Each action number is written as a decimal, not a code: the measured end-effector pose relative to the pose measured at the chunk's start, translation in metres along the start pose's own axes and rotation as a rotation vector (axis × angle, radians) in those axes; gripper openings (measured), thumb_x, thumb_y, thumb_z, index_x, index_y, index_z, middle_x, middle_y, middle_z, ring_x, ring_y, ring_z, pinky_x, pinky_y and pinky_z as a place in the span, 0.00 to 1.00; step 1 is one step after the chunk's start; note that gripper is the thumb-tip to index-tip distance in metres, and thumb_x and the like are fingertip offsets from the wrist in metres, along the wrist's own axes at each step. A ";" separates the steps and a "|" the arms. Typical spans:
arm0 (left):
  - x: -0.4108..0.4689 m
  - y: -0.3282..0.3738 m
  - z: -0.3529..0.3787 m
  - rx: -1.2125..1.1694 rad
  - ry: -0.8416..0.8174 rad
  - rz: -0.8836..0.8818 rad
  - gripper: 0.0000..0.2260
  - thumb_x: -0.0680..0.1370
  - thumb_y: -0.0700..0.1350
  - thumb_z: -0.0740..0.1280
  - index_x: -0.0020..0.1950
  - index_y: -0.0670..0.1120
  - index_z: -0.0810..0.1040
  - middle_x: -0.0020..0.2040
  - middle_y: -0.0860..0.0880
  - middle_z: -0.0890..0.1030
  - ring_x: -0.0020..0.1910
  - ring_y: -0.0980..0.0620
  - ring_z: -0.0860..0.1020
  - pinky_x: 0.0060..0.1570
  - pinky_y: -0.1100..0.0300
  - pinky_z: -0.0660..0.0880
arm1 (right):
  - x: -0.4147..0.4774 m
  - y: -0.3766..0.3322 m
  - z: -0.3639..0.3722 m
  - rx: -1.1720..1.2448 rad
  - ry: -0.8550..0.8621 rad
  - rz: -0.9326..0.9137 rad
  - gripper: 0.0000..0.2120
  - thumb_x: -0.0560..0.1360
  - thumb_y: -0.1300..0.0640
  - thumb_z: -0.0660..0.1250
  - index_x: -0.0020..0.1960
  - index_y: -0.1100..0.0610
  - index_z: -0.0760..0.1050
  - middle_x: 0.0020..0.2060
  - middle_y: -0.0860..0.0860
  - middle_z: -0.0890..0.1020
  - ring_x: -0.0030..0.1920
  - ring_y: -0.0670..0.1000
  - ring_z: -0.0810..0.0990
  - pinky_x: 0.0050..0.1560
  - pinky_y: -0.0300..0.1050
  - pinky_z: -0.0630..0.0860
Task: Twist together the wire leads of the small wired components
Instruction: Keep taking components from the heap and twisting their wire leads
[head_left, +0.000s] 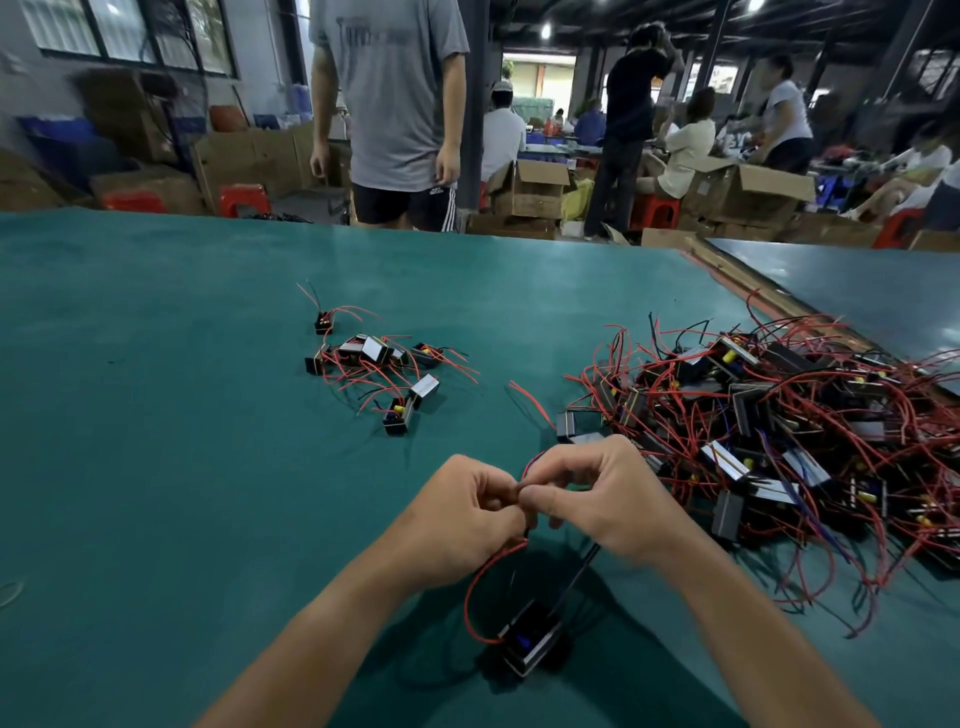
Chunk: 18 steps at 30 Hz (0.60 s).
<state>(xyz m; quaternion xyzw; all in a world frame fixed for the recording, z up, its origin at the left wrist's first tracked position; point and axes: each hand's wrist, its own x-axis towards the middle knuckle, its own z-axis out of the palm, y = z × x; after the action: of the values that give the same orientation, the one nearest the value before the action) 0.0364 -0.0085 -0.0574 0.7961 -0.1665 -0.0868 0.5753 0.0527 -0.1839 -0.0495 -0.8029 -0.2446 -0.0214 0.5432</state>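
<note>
— Hands?
— Left hand (457, 514) and right hand (597, 499) both curled, pinching the wire leads (522, 486) where they meet
— Component (530, 642)?
— Below them, between the forearms, low over the green table (182, 415), its red lead (470, 597) looping up

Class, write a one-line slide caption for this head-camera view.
Left hand and right hand pinch the wire leads of a small component at a green table, beside a large tangled pile.

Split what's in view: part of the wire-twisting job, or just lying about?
Job: left hand, right hand, leads, component, big pile, small pile.
Lying about: boxes, stools.
</note>
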 end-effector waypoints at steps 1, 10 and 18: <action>0.000 -0.001 0.001 0.027 0.031 0.030 0.11 0.76 0.34 0.65 0.32 0.40 0.77 0.24 0.56 0.67 0.23 0.60 0.61 0.24 0.66 0.59 | 0.000 0.000 0.000 0.053 0.010 0.042 0.12 0.70 0.67 0.75 0.35 0.50 0.84 0.32 0.54 0.84 0.31 0.48 0.79 0.35 0.42 0.76; 0.003 -0.010 0.003 0.439 0.318 0.334 0.10 0.73 0.45 0.66 0.33 0.43 0.74 0.26 0.46 0.69 0.26 0.51 0.65 0.28 0.54 0.65 | 0.004 -0.001 0.020 0.253 0.329 0.116 0.10 0.70 0.72 0.73 0.39 0.59 0.76 0.26 0.53 0.80 0.23 0.49 0.75 0.28 0.39 0.74; 0.005 -0.011 0.001 0.179 0.230 0.193 0.08 0.72 0.46 0.65 0.35 0.45 0.78 0.24 0.48 0.69 0.26 0.54 0.63 0.27 0.53 0.64 | 0.002 0.005 0.013 -0.035 0.222 0.003 0.09 0.73 0.65 0.72 0.38 0.53 0.84 0.28 0.53 0.82 0.27 0.47 0.78 0.32 0.42 0.76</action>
<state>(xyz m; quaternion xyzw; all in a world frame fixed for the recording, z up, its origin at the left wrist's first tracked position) 0.0427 -0.0088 -0.0676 0.8292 -0.1824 0.0756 0.5229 0.0534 -0.1727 -0.0583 -0.8053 -0.1812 -0.1137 0.5530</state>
